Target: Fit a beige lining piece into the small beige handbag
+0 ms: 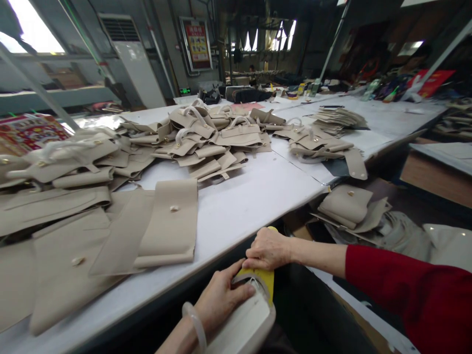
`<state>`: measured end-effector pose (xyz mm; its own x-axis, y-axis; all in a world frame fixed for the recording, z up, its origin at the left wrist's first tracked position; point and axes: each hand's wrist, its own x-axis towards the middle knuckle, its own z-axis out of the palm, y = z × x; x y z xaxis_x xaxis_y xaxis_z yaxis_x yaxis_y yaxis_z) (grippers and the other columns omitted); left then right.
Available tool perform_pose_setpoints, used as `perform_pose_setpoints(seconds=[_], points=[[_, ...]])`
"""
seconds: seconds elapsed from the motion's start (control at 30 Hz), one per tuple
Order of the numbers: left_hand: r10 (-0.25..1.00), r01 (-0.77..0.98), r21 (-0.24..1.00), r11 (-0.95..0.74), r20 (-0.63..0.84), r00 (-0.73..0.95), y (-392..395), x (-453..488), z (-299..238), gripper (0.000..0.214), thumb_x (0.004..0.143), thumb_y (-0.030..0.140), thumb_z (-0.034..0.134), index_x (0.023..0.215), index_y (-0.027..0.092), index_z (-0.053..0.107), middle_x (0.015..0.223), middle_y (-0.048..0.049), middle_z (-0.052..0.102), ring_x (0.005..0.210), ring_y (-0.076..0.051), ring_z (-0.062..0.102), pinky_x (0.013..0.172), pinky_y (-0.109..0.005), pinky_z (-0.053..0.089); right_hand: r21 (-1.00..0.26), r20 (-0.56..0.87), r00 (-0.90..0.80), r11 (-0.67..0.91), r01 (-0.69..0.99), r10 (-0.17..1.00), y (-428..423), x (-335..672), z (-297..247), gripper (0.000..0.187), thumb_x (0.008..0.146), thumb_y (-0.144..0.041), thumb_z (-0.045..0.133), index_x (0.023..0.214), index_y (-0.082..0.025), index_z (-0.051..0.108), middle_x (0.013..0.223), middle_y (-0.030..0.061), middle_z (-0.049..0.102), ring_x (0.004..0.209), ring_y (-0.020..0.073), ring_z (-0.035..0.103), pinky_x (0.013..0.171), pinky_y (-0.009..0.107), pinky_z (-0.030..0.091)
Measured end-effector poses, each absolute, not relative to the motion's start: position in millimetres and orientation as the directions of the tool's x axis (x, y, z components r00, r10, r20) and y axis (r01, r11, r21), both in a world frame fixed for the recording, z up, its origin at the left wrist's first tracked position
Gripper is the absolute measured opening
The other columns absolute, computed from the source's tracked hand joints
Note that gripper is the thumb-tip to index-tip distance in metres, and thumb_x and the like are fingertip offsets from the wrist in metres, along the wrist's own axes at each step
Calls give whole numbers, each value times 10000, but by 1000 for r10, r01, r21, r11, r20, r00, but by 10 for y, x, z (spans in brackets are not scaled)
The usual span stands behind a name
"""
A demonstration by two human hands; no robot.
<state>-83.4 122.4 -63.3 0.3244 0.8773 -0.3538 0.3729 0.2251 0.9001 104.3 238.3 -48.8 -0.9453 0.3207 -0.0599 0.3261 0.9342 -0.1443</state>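
Both my hands meet at a yellow and white object (pixel 258 290) held below the near edge of the white table (pixel 239 206). My left hand (pixel 221 295), with a clear bangle on its wrist, is closed around the object's white part. My right hand (pixel 267 250), in a red sleeve, presses its curled fingers on the yellow top. What the object is I cannot make out. The nearest thing on the table is a folded beige leather piece with a snap button (pixel 169 223).
Piles of beige bag parts (pixel 206 135) cover the table's left and far side, and another stack (pixel 339 120) lies at the back right. More beige pieces (pixel 350 206) sit low on the right. A white standing air conditioner (pixel 136 59) is behind.
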Motion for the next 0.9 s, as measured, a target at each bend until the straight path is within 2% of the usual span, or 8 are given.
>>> perform_pose_setpoints(seconds=[0.07,0.2,0.43,0.63,0.9], points=[[875,374,907,196,-334,352,1223,-819,-591,525,817,370,630,1310,189,600,982,-12,720,903,-234,615,835,-304,474,-125,-57,-954,946,299,294,2395,1031,-489,529,989,-524,379,701,-192,673,638,54,717,562,162,627,503,276,213],[869,414,890,193,-350,349,1220,-805,-548,431,831,396,602,1193,173,672,973,-9,726,898,-238,612,802,-289,470,-105,-60,-962,957,272,267,2404,1017,-481,535,989,-531,380,704,-196,684,631,47,717,553,159,633,484,275,199],[874,486,858,169,-358,328,1200,-812,-565,409,845,447,566,1079,145,714,883,-16,716,794,-205,582,699,-262,433,-95,-74,-967,964,249,243,2388,1004,-473,530,993,-527,373,719,-205,693,622,47,713,551,165,630,492,261,240],[880,563,822,87,-329,344,1179,-801,-522,334,905,432,510,977,187,726,795,-11,701,688,-176,568,624,-259,382,-87,-81,-963,961,262,256,2327,1052,-521,576,1011,-526,297,735,-189,674,647,67,717,585,186,655,520,261,284],[875,627,779,-27,-284,391,1166,-760,-482,339,956,423,457,1136,266,697,962,-44,749,827,-222,671,725,-273,421,-96,-138,-932,932,350,336,2193,1135,-510,563,1019,-503,284,770,-182,674,699,85,731,647,218,690,536,269,317]])
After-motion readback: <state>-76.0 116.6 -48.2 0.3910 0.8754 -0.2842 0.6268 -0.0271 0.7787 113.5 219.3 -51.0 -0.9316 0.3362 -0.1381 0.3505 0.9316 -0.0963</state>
